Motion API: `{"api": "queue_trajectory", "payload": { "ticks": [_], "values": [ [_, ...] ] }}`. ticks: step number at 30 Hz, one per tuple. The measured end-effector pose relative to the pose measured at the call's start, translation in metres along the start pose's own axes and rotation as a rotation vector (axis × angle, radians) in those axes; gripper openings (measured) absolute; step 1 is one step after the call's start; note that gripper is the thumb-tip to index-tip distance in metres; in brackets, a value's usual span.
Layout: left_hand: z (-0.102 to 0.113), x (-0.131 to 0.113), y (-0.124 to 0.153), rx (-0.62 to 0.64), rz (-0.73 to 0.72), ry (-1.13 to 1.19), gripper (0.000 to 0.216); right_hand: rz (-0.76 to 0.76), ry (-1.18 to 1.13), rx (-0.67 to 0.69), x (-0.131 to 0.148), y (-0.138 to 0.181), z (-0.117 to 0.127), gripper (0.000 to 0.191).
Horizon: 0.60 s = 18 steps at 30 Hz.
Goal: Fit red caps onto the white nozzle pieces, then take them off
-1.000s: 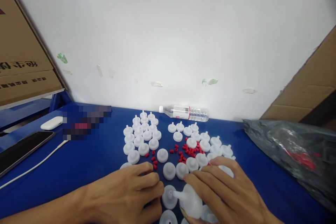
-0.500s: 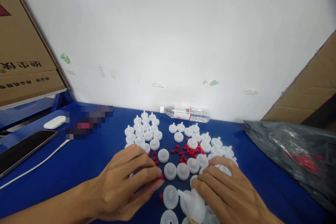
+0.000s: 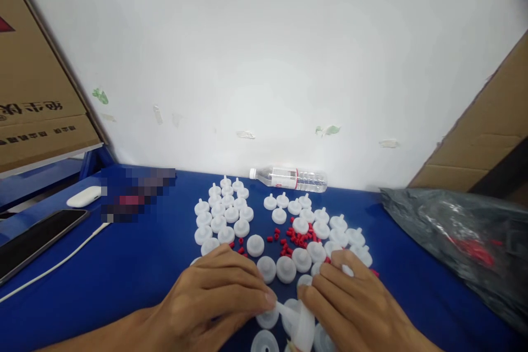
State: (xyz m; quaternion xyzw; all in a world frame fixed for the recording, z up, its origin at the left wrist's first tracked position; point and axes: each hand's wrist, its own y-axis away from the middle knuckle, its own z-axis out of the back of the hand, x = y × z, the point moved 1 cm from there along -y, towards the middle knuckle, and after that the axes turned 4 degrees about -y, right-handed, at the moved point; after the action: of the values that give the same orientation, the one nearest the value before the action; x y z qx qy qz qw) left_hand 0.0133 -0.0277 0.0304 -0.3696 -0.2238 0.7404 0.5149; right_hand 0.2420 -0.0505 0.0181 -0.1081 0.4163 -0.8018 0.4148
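My right hand (image 3: 350, 300) grips a translucent white nozzle cap (image 3: 303, 324), tilted so its spout points left. My left hand (image 3: 226, 297) is closed in a pinch at the spout's tip; the small red cap between its fingertips is now mostly hidden. Around both hands, several more white nozzle caps (image 3: 286, 269) stand on the blue table (image 3: 140, 264), most with spouts up. Loose red caps (image 3: 300, 237) lie in a small heap beyond my hands, among the white ones.
A clear plastic bottle (image 3: 289, 177) lies by the wall. On the left are a phone (image 3: 37, 242), a white case (image 3: 84, 196) and a cable (image 3: 61, 267). A dark plastic bag (image 3: 454, 236) with red pieces lies right. Cardboard (image 3: 45, 82) stands at left.
My left hand has moved right and slightly down, bringing the pinched red cap to the spout of the white nozzle cap. My right hand keeps its hold. The view has shifted slightly.
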Motion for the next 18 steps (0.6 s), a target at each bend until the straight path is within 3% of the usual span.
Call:
{"api": "queue_trajectory", "payload": {
  "ticks": [4,8,13,18],
  "values": [
    [0.000,0.000,0.003,0.037,-0.023,-0.064,0.023,0.024,-0.015,0.104,0.001,0.003,0.000,0.049],
    [-0.001,0.003,0.007,0.058,-0.016,-0.163,0.019,0.026,0.010,0.116,0.002,0.003,-0.002,0.048],
    [0.002,0.002,0.009,0.163,-0.141,-0.385,0.021,0.101,0.097,0.143,0.005,0.001,-0.008,0.051],
    [0.004,-0.002,0.010,0.219,-0.158,-0.373,0.027,0.116,0.139,0.197,0.011,0.001,-0.009,0.045]
  ]
}}
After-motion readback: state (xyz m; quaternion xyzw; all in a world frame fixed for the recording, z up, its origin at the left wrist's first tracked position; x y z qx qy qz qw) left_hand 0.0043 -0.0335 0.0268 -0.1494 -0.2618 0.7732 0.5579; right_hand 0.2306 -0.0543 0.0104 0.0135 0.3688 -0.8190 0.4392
